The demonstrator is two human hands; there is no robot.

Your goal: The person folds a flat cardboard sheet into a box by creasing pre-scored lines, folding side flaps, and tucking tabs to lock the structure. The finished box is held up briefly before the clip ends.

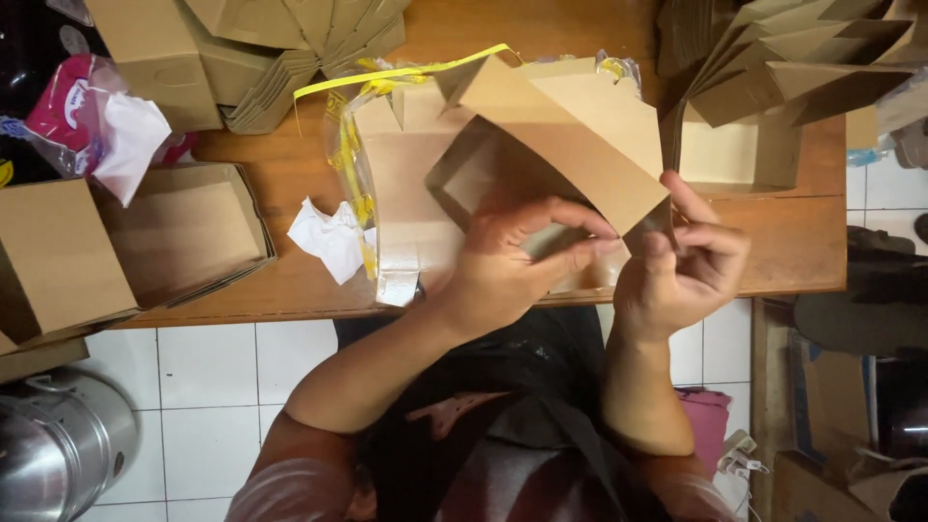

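Both hands (599,261) (over wooden table (793,261)) fold cardboard box (551,145).

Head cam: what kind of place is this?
Likely a small home or shop packing spot, not a factory. Both hands, left hand and right hand, fold a brown cardboard box over a wooden table; stacks of flat box blanks lie around, above a white tiled floor.

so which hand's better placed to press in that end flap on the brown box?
Probably the right hand: its fingers pinch the brown box at the near corner by the flap. The left hand lies across the box's front wall, steadying it.
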